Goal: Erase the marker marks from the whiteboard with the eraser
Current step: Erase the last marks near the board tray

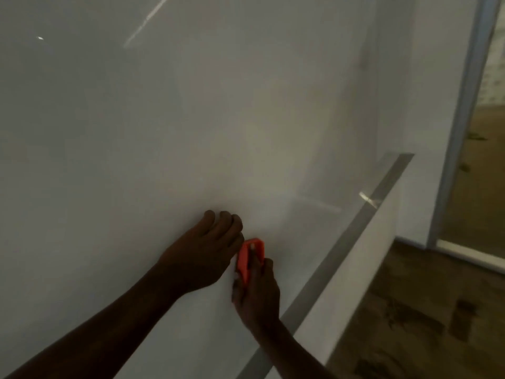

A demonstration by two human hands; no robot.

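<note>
A large whiteboard (164, 132) fills most of the head view, its surface plain white with only light glare streaks. My right hand (257, 294) grips a small orange eraser (250, 258) and holds it against the lower part of the board. My left hand (207, 253) rests on the board just left of the eraser, its fingers curled at the tips and holding nothing. No marker marks show anywhere on the visible surface.
A metal ledge (341, 255) runs along the board's lower edge, slanting from upper right to lower left. Beyond it lies a wooden floor (410, 310). A pale blue frame (464, 105) stands at the right.
</note>
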